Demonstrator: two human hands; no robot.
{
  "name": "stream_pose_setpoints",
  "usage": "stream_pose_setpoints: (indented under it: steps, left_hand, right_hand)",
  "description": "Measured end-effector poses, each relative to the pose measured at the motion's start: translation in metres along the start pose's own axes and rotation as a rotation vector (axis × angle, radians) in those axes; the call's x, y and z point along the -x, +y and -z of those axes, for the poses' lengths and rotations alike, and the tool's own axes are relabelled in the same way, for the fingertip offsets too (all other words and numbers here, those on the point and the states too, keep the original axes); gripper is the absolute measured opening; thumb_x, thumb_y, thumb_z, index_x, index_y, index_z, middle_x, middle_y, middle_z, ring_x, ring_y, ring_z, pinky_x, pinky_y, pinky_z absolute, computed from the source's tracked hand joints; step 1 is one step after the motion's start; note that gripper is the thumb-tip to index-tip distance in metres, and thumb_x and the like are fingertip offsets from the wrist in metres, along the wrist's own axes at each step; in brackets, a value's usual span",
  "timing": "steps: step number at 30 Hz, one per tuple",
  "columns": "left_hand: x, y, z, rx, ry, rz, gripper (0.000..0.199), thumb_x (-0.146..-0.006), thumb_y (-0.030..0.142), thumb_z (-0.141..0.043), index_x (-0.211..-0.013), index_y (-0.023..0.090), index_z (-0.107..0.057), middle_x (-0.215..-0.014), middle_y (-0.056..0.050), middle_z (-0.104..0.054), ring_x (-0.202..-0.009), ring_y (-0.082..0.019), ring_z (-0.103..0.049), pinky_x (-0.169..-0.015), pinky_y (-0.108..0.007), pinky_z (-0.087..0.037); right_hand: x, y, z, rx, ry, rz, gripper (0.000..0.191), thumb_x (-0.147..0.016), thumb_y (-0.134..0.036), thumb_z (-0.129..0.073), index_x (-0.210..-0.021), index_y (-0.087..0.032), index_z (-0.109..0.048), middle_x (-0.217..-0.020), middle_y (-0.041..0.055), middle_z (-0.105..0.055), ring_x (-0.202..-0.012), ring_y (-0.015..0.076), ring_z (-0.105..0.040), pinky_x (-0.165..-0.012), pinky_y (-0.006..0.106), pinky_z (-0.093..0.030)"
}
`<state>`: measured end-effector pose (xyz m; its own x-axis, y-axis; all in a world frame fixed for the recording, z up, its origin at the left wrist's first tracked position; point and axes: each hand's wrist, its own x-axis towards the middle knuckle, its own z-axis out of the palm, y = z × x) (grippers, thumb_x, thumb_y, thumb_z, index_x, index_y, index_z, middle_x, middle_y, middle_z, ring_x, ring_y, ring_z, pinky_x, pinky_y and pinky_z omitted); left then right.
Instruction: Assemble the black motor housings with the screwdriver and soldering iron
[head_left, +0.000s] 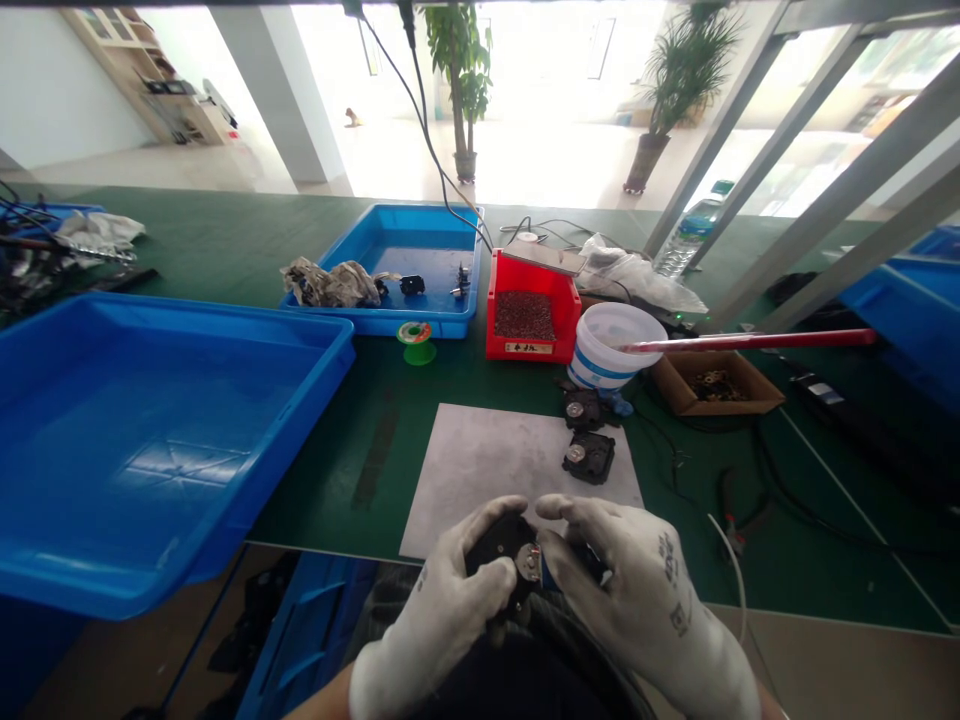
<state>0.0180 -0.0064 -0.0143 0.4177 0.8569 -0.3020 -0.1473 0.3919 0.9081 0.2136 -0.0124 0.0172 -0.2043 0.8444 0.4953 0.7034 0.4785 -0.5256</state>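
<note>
Two gloved hands meet at the front edge of a green desk. The left hand grips a black part between fingers and thumb; the thumb lies beside its round metal piece. The right hand curls close around the other side, its index finger extended; whether it pinches anything is hidden.

The part is held low, at the desk's edge and partly above the person's lap, so a slip of the smooth-looking gloves could send it, or any loose piece of it, down off the desk. Pressing with the left thumb might mark or shift the metal piece.

Beyond the hands, two similar black units, a nearer one and a farther one, sit toward the right of a pale sheet; a forearm reaching forward could knock them. A red stick juts sideways from a white tub above a cardboard box; a sleeve or cable catching it could tip the tub.
</note>
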Motion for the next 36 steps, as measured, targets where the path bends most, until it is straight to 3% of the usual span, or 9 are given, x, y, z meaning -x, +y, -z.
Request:
stream_pose_setpoints:
  steps: [7,13,17,21,25,36]
  left_hand:
    - [-0.001,0.004,0.001,-0.048,0.010,-0.018,0.057,-0.082,0.037,-0.072,-0.135,0.019,-0.067,-0.122,-0.011,-0.075,-0.114,-0.033,-0.069,-0.102,-0.042,-0.055]
    - [-0.002,0.007,-0.001,-0.041,-0.012,0.027,0.058,-0.081,0.040,-0.074,-0.134,0.018,-0.066,-0.111,-0.011,-0.077,-0.102,-0.032,-0.072,-0.084,-0.037,-0.060]
    - [-0.002,0.007,0.000,-0.043,0.006,0.007,0.057,-0.080,0.041,-0.076,-0.132,0.019,-0.068,-0.107,-0.009,-0.078,-0.103,-0.032,-0.072,-0.097,-0.041,-0.057]
    - [-0.003,0.007,0.000,-0.055,-0.008,-0.023,0.057,-0.081,0.039,-0.075,-0.133,0.018,-0.067,-0.121,-0.011,-0.076,-0.115,-0.034,-0.069,-0.105,-0.044,-0.054]
    - [-0.004,0.011,-0.002,-0.066,-0.028,-0.045,0.054,-0.081,0.034,-0.072,-0.132,0.015,-0.067,-0.129,-0.013,-0.074,-0.121,-0.035,-0.068,-0.107,-0.044,-0.053]
    - [-0.004,0.012,-0.001,-0.084,-0.016,-0.028,0.053,-0.079,0.030,-0.070,-0.131,0.016,-0.067,-0.125,-0.012,-0.075,-0.116,-0.032,-0.070,-0.105,-0.042,-0.054]
  right_hand:
    - [-0.001,0.001,0.000,0.005,0.009,0.005,0.011,-0.097,-0.021,-0.063,-0.106,-0.022,-0.068,-0.087,0.0012,-0.081,-0.066,0.0166,-0.076,-0.065,0.029,-0.058]
    - [-0.002,0.001,0.001,0.032,0.001,0.022,0.010,-0.098,-0.021,-0.061,-0.104,-0.021,-0.070,-0.085,0.0025,-0.081,-0.066,0.0182,-0.076,-0.063,0.030,-0.057]
    - [-0.002,0.001,0.001,0.049,-0.009,0.032,0.010,-0.099,-0.021,-0.061,-0.104,-0.021,-0.070,-0.084,0.0017,-0.080,-0.066,0.0190,-0.076,-0.063,0.031,-0.057]
    - [-0.002,0.002,0.001,0.054,-0.019,0.038,0.010,-0.099,-0.022,-0.061,-0.105,-0.022,-0.070,-0.082,0.0011,-0.079,-0.066,0.0198,-0.076,-0.063,0.032,-0.055]
    - [-0.003,0.002,0.001,0.027,-0.055,0.017,0.010,-0.099,-0.021,-0.061,-0.103,-0.023,-0.070,-0.085,0.0012,-0.080,-0.068,0.0191,-0.077,-0.065,0.031,-0.056]
    - [-0.005,0.001,0.002,0.015,-0.103,-0.010,0.014,-0.099,-0.020,-0.058,-0.099,-0.021,-0.072,-0.088,0.0037,-0.083,-0.071,0.0204,-0.080,-0.068,0.030,-0.059]
